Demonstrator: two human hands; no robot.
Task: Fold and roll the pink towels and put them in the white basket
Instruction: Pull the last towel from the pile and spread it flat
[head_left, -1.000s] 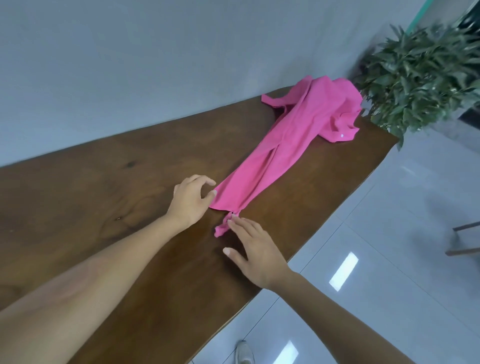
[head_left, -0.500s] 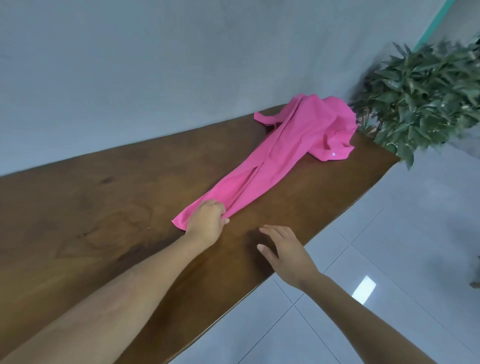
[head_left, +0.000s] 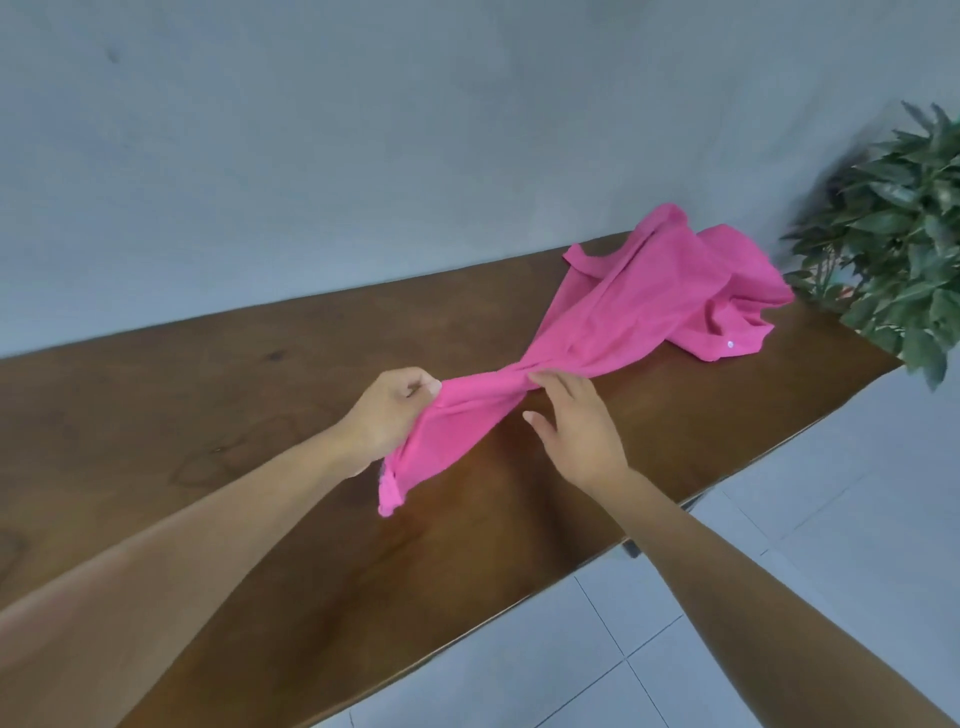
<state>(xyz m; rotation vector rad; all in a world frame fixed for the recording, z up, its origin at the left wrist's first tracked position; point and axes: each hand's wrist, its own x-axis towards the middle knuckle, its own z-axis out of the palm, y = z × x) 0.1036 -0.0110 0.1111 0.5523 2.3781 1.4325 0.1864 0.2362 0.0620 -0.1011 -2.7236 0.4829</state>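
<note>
Head view — plant (head_left: 904, 249) beside towel (head_left: 649, 301), wooden table (head_left: 208, 395)

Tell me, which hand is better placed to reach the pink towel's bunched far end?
Right, probably. The right hand rests on the twisted middle of the pink towel, nearer the far heap, while the left hand grips the near end.

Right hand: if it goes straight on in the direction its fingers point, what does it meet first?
The pink towel. The right hand points at its bunched middle, and the fingertips seem to touch it, though depth is unclear.
</note>
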